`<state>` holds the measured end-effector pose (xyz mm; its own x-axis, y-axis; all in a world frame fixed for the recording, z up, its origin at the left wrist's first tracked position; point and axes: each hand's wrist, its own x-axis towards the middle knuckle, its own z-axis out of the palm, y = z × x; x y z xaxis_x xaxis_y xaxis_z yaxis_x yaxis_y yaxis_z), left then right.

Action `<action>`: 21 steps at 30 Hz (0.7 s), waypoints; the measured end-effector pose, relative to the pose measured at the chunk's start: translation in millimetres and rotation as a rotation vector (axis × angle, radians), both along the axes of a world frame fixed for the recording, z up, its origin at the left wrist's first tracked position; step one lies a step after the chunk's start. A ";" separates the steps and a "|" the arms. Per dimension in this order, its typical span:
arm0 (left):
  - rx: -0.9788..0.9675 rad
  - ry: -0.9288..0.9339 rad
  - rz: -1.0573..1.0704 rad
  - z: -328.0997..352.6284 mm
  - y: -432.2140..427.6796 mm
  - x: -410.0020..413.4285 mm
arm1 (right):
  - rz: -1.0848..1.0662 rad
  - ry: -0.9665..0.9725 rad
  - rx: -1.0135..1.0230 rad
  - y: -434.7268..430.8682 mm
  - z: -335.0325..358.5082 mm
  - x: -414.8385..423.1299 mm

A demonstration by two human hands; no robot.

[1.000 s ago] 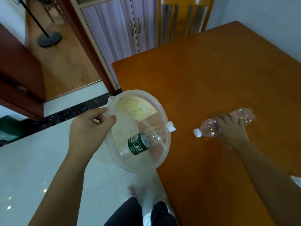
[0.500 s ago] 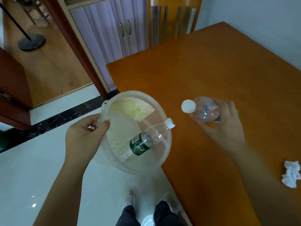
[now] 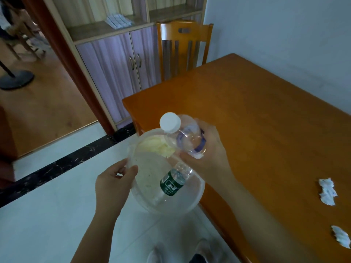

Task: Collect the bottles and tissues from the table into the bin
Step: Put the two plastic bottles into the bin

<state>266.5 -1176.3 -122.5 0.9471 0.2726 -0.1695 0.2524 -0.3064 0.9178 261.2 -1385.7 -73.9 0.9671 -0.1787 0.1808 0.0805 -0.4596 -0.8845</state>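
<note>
Standing off the table (image 3: 266, 130) corner, the bin (image 3: 197, 202) is pinched at its rim by the left hand (image 3: 112, 183), kept low so drops fall in. Above the bin, the right hand (image 3: 209, 154) wraps a clear bottle (image 3: 184, 139), cap outward. Inside the bin lies a green bottle (image 3: 171, 184). Right of the bin, two tissues (image 3: 327, 191) wait (still on the wood).

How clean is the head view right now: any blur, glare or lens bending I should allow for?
Head view: soft, even light, no hard shadows; faint sheen on the table. The held bottle and right hand look slightly smeared. Wide-angle bending tilts the cabinet and chair. The tissues at the right edge are soft.
</note>
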 end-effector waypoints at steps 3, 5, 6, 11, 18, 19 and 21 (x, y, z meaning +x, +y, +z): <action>-0.031 0.003 -0.004 -4.1 5.7 -1.5 | 0.038 0.057 0.132 25.2 1.2 4.6; -0.054 -0.001 -0.002 -6.2 9.3 -3.0 | 0.039 0.132 0.218 40.0 -7.2 5.2; -0.067 -0.004 -0.004 -7.2 10.9 -4.0 | 0.025 0.169 0.242 46.3 -14.0 4.7; -0.089 -0.016 -0.036 -11.0 17.9 -11.3 | -0.110 0.378 0.341 60.9 -49.3 -1.1; -0.109 -0.055 -0.110 -9.2 18.9 -24.0 | -0.262 0.546 0.409 66.1 -69.2 -9.6; -0.111 -0.065 -0.121 -7.6 17.9 -25.1 | -0.280 0.558 0.418 65.8 -70.3 -10.7; -0.100 -0.087 -0.151 -5.1 15.4 -26.7 | -0.312 0.578 0.419 64.5 -72.4 -13.8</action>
<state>239.8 -1160.9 -127.6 0.9882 0.1126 -0.1039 0.1286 -0.2408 0.9620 247.4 -1321.2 -146.3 0.7808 -0.4006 -0.4794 -0.5244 -0.0030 -0.8515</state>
